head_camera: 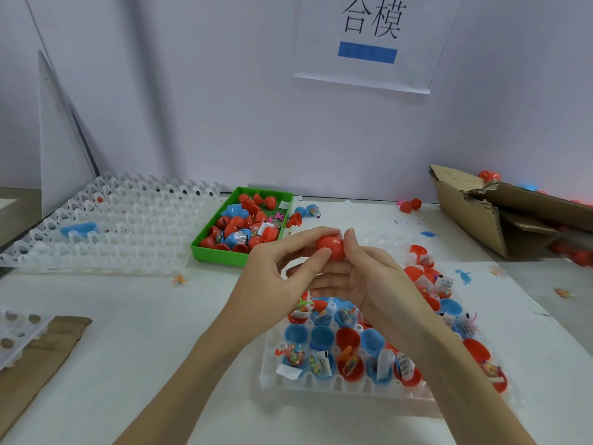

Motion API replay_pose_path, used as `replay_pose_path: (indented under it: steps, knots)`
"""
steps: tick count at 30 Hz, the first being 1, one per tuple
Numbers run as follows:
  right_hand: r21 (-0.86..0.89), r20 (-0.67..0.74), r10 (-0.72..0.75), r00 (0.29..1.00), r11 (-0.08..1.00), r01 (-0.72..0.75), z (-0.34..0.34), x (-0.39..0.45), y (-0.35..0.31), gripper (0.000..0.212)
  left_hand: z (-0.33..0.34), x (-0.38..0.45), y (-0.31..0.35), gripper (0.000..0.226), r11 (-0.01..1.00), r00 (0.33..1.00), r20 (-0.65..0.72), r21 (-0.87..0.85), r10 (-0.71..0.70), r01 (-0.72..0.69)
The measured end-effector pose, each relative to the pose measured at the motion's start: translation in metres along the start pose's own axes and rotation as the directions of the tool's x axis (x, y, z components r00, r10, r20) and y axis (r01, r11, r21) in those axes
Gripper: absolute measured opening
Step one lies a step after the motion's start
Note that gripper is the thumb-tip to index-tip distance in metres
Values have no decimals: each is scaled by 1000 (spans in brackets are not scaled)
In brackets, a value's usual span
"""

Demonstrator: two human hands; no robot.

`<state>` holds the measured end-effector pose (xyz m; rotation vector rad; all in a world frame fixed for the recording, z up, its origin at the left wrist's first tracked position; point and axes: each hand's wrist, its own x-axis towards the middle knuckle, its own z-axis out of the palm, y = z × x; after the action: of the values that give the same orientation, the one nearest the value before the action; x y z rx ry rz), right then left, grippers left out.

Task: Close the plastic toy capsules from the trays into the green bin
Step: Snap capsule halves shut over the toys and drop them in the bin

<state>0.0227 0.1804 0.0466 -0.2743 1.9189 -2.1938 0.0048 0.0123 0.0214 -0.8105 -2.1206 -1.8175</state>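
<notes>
Capsule look: 1 red capsule point(331, 246), smooth, glossy and rounded; its halves seem joined, though the hands hide most of the seam.
Capsule place: held in the air between both hands, above the white table point(134, 316), just right of the green bin point(224, 253) and over the far edge of the near tray point(321, 385).
Left hand point(276, 277): fingers curled round the capsule's left side, index finger across its top, thumb pressed on its front.
Right hand point(372, 277): thumb upright against the capsule's right side, the other fingers curled underneath it.
Near tray: clear plastic, its cells holding open red and blue halves with small toys and paper slips inside.
Green bin: partly filled with red and blue capsules.
Far tray point(128, 220): clear, left of the bin, with 1 blue piece lying on it.
Cardboard box point(500, 213): torn, at the table's right edge, red capsules beside it.
</notes>
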Motion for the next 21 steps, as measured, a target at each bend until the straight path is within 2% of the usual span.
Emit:
replay_pose_path:
  steps: [8, 14, 21]
  knots:
    - [-34, -14, -50, 999, 998, 50, 2, 1, 4, 52, -6, 1, 2, 36, 998, 1000, 16, -59, -23, 24]
    - [-34, 5, -48, 999, 998, 48, 2, 3, 6, 54, -8, 2, 1, 33, 985, 995, 41, -141, -95, 100]
    - [-140, -20, -83, 996, 987, 80, 5, 3, 7, 49, -10, 2, 1, 34, 974, 989, 58, -178, -135, 143]
